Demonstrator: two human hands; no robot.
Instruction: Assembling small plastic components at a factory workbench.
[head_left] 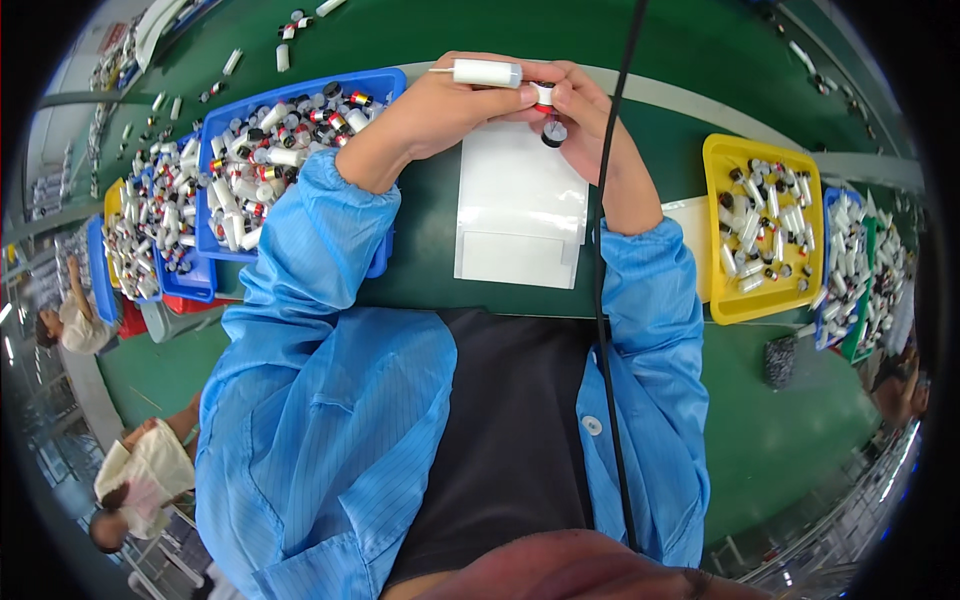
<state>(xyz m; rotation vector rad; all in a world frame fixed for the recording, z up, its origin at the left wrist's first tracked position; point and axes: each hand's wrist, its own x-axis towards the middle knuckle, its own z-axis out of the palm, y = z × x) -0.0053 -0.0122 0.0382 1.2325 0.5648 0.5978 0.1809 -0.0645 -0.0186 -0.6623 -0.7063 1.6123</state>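
Note:
Both my hands meet above the far part of the green table. Along the fingers of my left hand (pixel 450 108) lies a white cylinder (pixel 487 73) with a thin pin at its left end and a clear right end. My right hand (pixel 592 108) pinches a small white, red and black part (pixel 543 97), which the left thumb tip also touches. Just below it, by the right fingers, is a clear cap with a black ring (pixel 553 133); what holds it is hidden. Under the hands lies a white sheet in a clear sleeve (pixel 520 215).
A blue tray (pixel 390 85) full of mixed small parts stands at left, with more full trays beyond. At right is a yellow tray (pixel 714 240) of white cylinders, with others past it. A black cable (pixel 603 270) crosses the view. Other people sit at far left.

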